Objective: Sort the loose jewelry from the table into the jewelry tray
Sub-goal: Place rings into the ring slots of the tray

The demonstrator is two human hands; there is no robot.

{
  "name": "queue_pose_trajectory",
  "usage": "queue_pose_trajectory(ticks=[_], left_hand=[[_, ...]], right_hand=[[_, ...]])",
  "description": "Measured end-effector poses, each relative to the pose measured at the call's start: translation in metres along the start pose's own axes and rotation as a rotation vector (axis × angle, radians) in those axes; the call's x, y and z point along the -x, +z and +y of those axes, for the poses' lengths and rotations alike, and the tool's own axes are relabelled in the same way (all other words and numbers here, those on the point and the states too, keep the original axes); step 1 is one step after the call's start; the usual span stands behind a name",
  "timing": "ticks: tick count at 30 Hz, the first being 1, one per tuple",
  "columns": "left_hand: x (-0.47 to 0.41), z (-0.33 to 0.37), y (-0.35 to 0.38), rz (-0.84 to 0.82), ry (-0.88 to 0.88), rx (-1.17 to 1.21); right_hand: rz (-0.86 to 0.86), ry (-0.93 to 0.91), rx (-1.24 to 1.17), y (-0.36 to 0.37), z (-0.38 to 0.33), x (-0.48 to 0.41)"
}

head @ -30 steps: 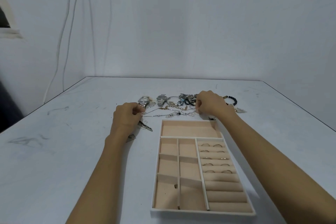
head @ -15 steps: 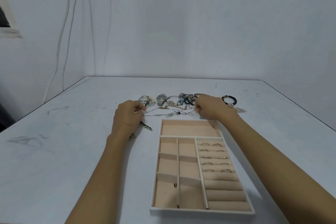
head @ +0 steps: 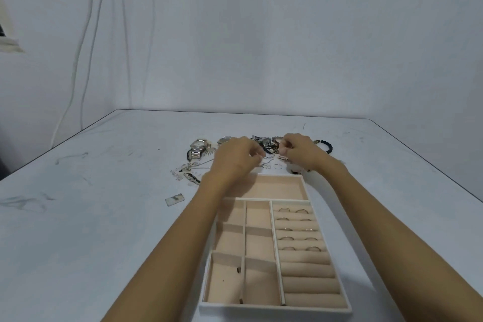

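Note:
A white jewelry tray [head: 206, 280] with beige lining lies in front of me. Its right column of rolls holds several rings [head: 298, 227], and one small ring [head: 238, 270] sits in a near-left compartment. Beyond the tray the loose jewelry is spread out: a silver watch [head: 197, 149], a tangle of chains [head: 190, 167], a dark beaded bracelet [head: 325, 145] and a small hoop [head: 277, 166]. My left hand [head: 235, 162] and my right hand [head: 300, 151] hover close together above the pile, each pinching part of a thin silver chain [head: 261, 157].
A patterned hair clip [head: 192, 178] and a small flat rectangular piece [head: 174, 199] lie left of the tray. The white table [head: 91, 217] meets the wall at the back, where cables hang on the left.
My left hand has moved right from the chain tangle to the middle, near my right hand, uncovering the clip and the rectangular piece. My right hand lifted slightly.

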State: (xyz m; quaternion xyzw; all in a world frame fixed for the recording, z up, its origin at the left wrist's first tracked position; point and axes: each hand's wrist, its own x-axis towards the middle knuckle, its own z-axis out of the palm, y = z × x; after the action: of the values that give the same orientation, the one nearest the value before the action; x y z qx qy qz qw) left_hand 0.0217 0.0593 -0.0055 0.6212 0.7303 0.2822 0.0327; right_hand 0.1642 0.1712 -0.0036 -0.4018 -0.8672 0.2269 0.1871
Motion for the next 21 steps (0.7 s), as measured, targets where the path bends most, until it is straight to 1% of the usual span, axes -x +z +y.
queue_pose_trajectory(ticks=[4,8,12,18,21], left_hand=[[-0.021,0.025,0.017,-0.075,0.032,-0.131],[-0.03,0.032,0.031,-0.112,0.013,-0.228],[-0.032,0.032,0.037,-0.106,0.0,-0.228],[-0.038,0.025,0.041,-0.196,-0.077,-0.16],[-0.036,0.018,0.04,-0.142,-0.041,-0.087]], right_hand=[[0.158,0.041,-0.13,0.005,0.013,0.005],[0.2,0.053,-0.195,0.01,0.026,0.012],[0.218,0.047,-0.227,0.01,0.029,0.013],[0.211,0.027,-0.226,0.016,0.024,0.015],[0.259,-0.007,-0.345,0.018,0.019,0.022]])
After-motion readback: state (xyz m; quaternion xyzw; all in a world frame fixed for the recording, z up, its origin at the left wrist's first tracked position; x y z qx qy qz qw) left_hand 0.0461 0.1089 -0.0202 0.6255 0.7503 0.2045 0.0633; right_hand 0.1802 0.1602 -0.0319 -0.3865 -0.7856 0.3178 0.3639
